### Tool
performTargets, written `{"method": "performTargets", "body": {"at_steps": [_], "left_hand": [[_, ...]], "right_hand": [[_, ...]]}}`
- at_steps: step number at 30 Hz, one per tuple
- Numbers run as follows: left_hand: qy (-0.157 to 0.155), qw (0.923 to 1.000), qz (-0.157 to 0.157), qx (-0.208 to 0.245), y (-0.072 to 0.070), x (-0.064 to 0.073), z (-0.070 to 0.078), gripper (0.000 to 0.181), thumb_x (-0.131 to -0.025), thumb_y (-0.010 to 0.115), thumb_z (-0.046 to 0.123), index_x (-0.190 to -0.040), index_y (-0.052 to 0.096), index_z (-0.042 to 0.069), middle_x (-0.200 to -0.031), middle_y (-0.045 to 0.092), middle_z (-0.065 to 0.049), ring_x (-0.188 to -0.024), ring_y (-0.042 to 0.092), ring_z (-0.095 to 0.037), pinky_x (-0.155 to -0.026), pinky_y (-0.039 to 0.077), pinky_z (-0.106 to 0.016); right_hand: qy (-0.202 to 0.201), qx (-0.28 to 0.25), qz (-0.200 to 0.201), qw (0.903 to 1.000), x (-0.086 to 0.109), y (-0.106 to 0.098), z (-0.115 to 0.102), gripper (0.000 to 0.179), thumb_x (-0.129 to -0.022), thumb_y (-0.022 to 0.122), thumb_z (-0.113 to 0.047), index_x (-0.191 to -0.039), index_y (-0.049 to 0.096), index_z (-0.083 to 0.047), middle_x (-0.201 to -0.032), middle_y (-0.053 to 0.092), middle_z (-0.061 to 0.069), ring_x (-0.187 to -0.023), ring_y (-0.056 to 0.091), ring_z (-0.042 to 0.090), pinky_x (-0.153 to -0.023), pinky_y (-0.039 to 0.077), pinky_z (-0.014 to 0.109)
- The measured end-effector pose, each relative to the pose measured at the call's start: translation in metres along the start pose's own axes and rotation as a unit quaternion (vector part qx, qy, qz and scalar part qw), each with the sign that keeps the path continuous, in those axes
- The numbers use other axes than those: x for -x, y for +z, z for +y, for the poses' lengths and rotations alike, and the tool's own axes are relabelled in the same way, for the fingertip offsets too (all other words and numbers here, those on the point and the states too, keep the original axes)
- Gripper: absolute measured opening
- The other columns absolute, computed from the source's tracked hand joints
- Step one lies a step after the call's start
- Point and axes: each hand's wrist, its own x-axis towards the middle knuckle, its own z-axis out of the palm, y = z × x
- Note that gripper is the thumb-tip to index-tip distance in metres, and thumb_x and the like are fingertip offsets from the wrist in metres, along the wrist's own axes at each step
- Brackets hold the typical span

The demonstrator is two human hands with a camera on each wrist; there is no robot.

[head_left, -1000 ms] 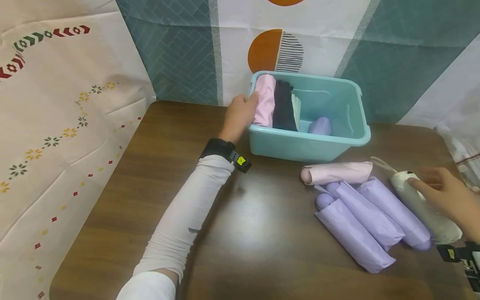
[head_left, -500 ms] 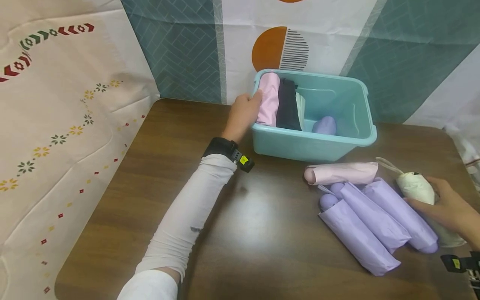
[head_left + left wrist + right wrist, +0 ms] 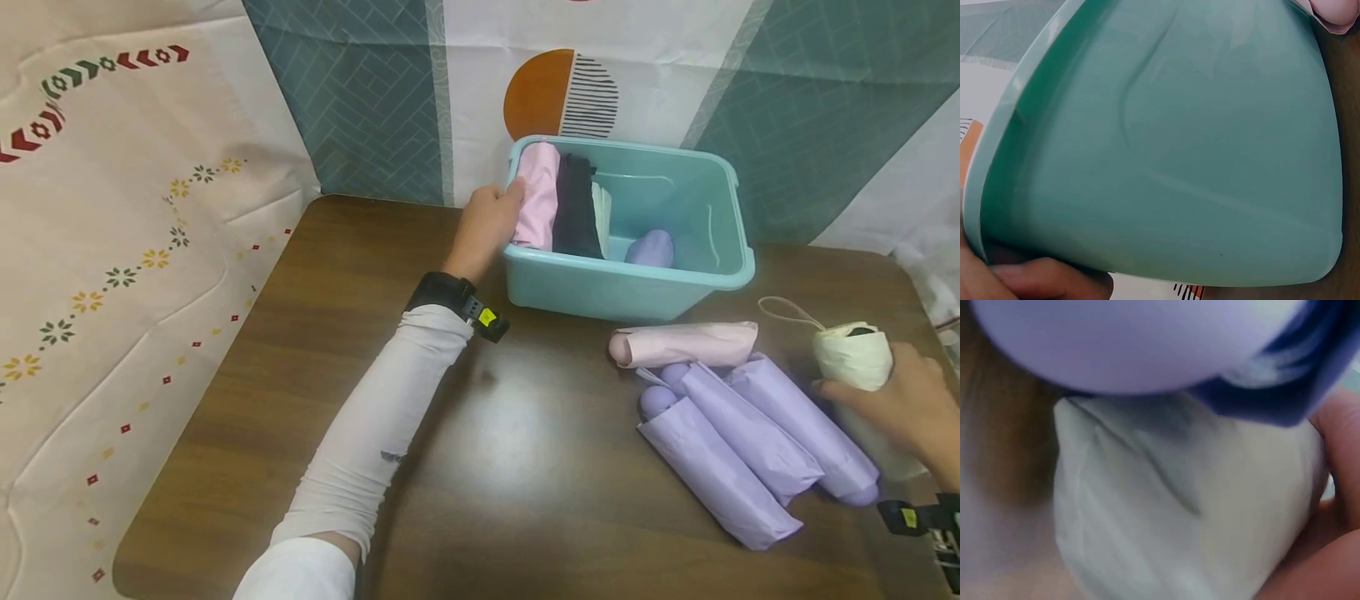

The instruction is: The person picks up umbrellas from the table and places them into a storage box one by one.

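Worktop (image 3: 300,375) is carrying everything. Blue-green bin (image 3: 600,287) is sitting far side, right of middle. Three lavender umbrellas (image 3: 720,475) are lying nearer, toward the right; cream umbrella (image 3: 852,358) is sitting just right of them. Right hand (image 3: 911,400) is gripping it, thumb and fingers wrapping its body; left hand (image 3: 483,229) is pinching the bin's left rim. Doing this well is probably meaning lifting clear of the lavender ones, bracing the bin, minding the loose cord loop (image 3: 817,324). No brands or writing are showing legibly.
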Motion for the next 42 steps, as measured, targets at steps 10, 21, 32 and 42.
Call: {"method": "performTargets", "body": {"at_steps": [10, 21, 32, 42], "left_hand": [[-0.003, 1.0000, -0.006, 0.003, -0.004, 0.001, -0.001, 0.044, -0.100, 0.039, 0.050, -0.099, 0.056, 0.010, -0.085, 0.048, -0.008, -0.080, 0.052, -0.021, -0.064, 0.039, -0.030], [-0.008, 0.9998, -0.014, -0.006, -0.002, -0.002, -0.001, 0.045, -0.100, 0.038, 0.051, -0.101, 0.056, 0.010, -0.086, 0.049, -0.008, -0.080, 0.053, -0.022, -0.064, 0.040, -0.030], [-0.002, 0.9999, -0.009, 0.006, 0.000, -0.003, -0.002, 0.043, -0.099, 0.040, 0.050, -0.100, 0.056, 0.011, -0.084, 0.049, -0.008, -0.079, 0.054, -0.021, -0.063, 0.039, -0.030], [0.001, 0.9999, -0.006, 0.012, -0.001, -0.002, -0.002, 0.041, -0.100, 0.041, 0.049, -0.100, 0.056, 0.011, -0.083, 0.048, -0.008, -0.078, 0.053, -0.020, -0.063, 0.039, -0.029]], "right_hand": [[0.028, -0.111, 0.130, 0.9849, -0.001, -0.003, -0.008, 0.072, -0.069, 0.081, -0.010, -0.125, 0.040, 0.009, -0.098, 0.045, 0.009, -0.072, 0.032, -0.009, -0.056, 0.031, 0.019], [0.006, -0.141, 0.179, 0.9736, 0.001, -0.005, -0.021, 0.060, -0.067, 0.082, -0.006, -0.106, 0.047, -0.036, -0.089, 0.040, -0.022, -0.078, 0.036, -0.008, -0.067, 0.028, 0.018], [0.024, -0.156, 0.168, 0.9730, -0.009, -0.018, -0.051, 0.051, -0.071, 0.083, -0.014, -0.109, 0.051, -0.027, -0.090, 0.049, -0.007, -0.071, 0.044, -0.002, -0.055, 0.035, 0.015], [0.078, -0.162, 0.058, 0.9820, -0.020, -0.041, -0.088, 0.045, -0.083, 0.074, -0.039, -0.113, 0.044, -0.025, -0.094, 0.048, 0.006, -0.058, 0.051, 0.003, -0.040, 0.046, 0.035]]}}
